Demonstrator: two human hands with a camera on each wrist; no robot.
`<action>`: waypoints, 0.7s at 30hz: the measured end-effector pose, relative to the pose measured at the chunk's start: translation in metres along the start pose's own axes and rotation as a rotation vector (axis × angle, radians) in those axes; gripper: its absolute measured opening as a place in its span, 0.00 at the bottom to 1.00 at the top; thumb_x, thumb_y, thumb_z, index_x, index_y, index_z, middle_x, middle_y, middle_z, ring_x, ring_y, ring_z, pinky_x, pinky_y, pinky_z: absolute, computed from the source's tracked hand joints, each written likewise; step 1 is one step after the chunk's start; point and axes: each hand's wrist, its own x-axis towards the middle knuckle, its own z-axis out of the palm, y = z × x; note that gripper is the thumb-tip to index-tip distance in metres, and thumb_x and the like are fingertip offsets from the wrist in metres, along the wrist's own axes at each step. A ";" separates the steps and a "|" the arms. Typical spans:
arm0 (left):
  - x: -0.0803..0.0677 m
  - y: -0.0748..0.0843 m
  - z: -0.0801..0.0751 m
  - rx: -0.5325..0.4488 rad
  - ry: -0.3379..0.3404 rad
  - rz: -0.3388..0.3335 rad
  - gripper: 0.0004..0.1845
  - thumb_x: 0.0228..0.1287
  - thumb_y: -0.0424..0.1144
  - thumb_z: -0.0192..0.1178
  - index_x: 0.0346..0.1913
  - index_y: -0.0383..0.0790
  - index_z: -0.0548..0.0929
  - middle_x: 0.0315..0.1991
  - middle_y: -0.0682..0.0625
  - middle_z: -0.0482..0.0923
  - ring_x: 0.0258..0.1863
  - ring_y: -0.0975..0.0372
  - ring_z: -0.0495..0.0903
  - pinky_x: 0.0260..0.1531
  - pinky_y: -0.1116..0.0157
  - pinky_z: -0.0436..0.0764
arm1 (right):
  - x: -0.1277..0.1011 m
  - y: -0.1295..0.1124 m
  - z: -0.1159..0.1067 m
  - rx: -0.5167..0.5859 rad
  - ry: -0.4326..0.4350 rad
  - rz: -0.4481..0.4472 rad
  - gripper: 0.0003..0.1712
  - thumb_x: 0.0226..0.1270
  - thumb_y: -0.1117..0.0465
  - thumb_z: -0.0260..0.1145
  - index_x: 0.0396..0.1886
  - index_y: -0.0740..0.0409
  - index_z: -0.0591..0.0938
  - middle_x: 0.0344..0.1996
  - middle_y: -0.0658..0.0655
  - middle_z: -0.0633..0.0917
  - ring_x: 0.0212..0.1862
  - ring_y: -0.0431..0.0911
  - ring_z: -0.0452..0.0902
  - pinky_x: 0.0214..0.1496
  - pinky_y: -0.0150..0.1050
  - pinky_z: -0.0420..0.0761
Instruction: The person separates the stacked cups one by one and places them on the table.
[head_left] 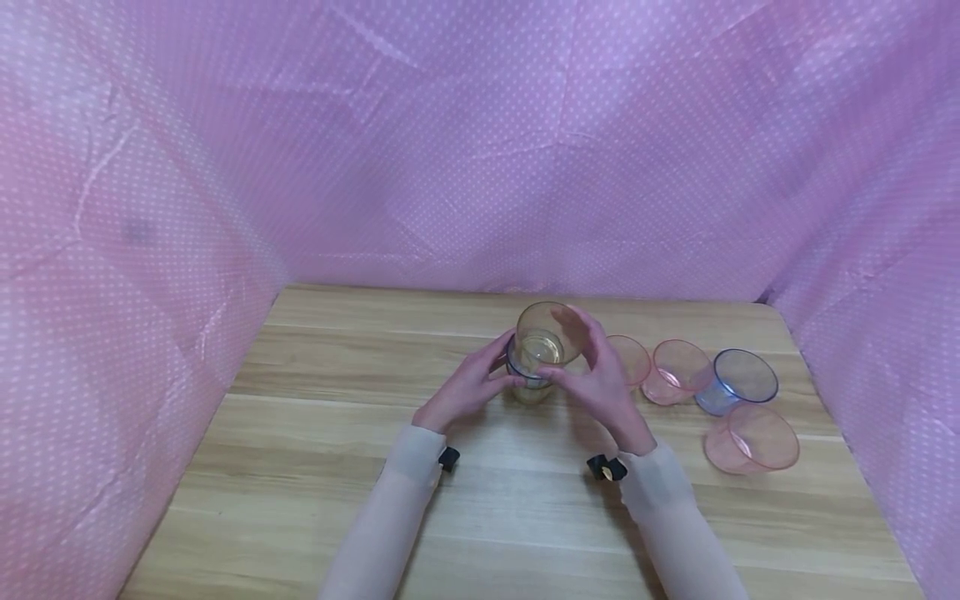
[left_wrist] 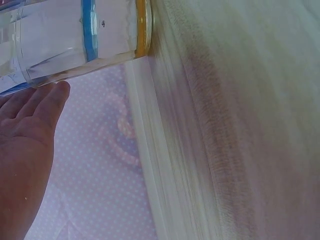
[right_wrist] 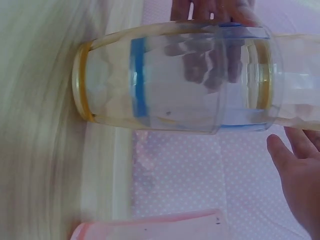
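Note:
A stack of clear cups [head_left: 534, 371] stands mid-table, with a yellow base and a blue cup [head_left: 519, 367] in it. A yellow-tinted cup [head_left: 552, 332] sits tilted in the top of the stack. My left hand [head_left: 471, 385] holds the stack from the left at the blue rim, and its fingers [left_wrist: 47, 102] lie along the stack's side [left_wrist: 75, 40]. My right hand [head_left: 600, 379] curls round the yellow-tinted cup from the right. In the right wrist view its thumb [right_wrist: 280, 150] lies close under the stack [right_wrist: 170, 75], and the left fingers show through the plastic.
Right of the stack, lying on their sides on the wooden table [head_left: 300, 467], are a pink cup [head_left: 632, 358], another pink cup [head_left: 678, 371], a blue cup [head_left: 738, 379] and a third pink cup [head_left: 753, 437]. Pink dotted cloth [head_left: 150, 250] walls three sides.

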 end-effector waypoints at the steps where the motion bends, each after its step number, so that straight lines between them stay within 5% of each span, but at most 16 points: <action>1: 0.000 0.000 0.000 0.001 0.001 -0.006 0.44 0.70 0.36 0.67 0.83 0.45 0.56 0.79 0.42 0.61 0.73 0.48 0.69 0.73 0.57 0.71 | -0.001 -0.001 0.000 0.002 0.001 -0.019 0.55 0.49 0.79 0.79 0.77 0.62 0.64 0.73 0.62 0.72 0.76 0.52 0.66 0.80 0.38 0.62; 9: 0.000 -0.001 0.002 -0.004 0.011 -0.018 0.43 0.70 0.35 0.67 0.82 0.40 0.56 0.78 0.40 0.62 0.73 0.48 0.69 0.73 0.59 0.70 | -0.004 -0.006 -0.003 0.039 0.005 -0.160 0.57 0.47 0.82 0.79 0.77 0.68 0.61 0.71 0.72 0.71 0.76 0.50 0.66 0.81 0.43 0.62; 21: -0.001 -0.006 0.004 0.011 0.009 -0.011 0.44 0.71 0.38 0.66 0.82 0.38 0.55 0.79 0.41 0.61 0.74 0.48 0.68 0.73 0.60 0.70 | -0.012 -0.014 -0.017 0.065 0.053 -0.207 0.57 0.46 0.76 0.83 0.75 0.71 0.63 0.69 0.75 0.72 0.73 0.49 0.70 0.78 0.41 0.68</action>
